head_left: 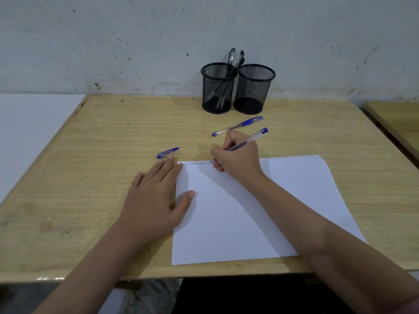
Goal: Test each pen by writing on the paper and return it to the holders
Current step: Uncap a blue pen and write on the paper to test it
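The right hand [238, 158] is pinching a blue pen [247, 142], tip touching the paper [260, 211] on the surface [90, 155]. The left hand [154, 196] is lying flat, grip relaxed, thumb on the paper. A loose cap [168, 152], a second pen [237, 126] and two holders [238, 89] are lying beyond.

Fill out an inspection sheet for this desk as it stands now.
Surface: wooden desk, scuffed, dark specks near the back edge.
Job's things: white paper with one short written line at its top; left mesh holder holds dark pens; right mesh holder looks empty; capped blue pen lies on the desk; loose blue cap beside the paper.
Clutter: nothing seen.
Grippers: left hand flat, pressing the paper's edge; right hand holds an uncapped pen, tip on the paper.
Cables: nothing seen.
Surroundings: stained wall behind; another desk at right.
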Demonstrator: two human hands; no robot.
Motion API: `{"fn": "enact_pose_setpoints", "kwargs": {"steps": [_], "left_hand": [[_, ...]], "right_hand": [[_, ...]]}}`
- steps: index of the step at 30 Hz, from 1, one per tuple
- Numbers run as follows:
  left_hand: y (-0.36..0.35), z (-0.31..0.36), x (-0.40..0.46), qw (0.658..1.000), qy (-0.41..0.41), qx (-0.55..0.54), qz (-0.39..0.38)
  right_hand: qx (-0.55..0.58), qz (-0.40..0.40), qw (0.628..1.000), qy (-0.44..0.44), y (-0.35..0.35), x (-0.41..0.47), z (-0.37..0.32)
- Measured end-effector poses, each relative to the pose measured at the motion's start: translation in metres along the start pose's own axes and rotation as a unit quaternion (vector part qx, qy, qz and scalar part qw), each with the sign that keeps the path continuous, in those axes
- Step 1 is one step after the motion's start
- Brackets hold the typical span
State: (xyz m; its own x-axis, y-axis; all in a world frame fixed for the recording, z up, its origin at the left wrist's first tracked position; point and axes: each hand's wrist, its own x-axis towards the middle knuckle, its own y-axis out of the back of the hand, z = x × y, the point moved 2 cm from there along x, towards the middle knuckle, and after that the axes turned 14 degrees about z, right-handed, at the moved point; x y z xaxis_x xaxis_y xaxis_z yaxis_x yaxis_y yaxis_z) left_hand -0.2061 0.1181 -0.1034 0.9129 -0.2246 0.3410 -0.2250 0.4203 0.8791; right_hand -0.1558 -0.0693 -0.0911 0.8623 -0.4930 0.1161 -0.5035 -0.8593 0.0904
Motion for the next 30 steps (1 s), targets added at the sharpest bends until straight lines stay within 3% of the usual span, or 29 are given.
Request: {"fn": "enact_pose_setpoints", "kwargs": {"steps": [30], "left_hand": [[0.0007, 0.0009, 0.0005, 1.0, -0.004, 0.009, 0.002]], "right_hand": [[-0.002, 0.031, 0.999, -0.011, 0.0016, 0.0033, 0.0005]]}}
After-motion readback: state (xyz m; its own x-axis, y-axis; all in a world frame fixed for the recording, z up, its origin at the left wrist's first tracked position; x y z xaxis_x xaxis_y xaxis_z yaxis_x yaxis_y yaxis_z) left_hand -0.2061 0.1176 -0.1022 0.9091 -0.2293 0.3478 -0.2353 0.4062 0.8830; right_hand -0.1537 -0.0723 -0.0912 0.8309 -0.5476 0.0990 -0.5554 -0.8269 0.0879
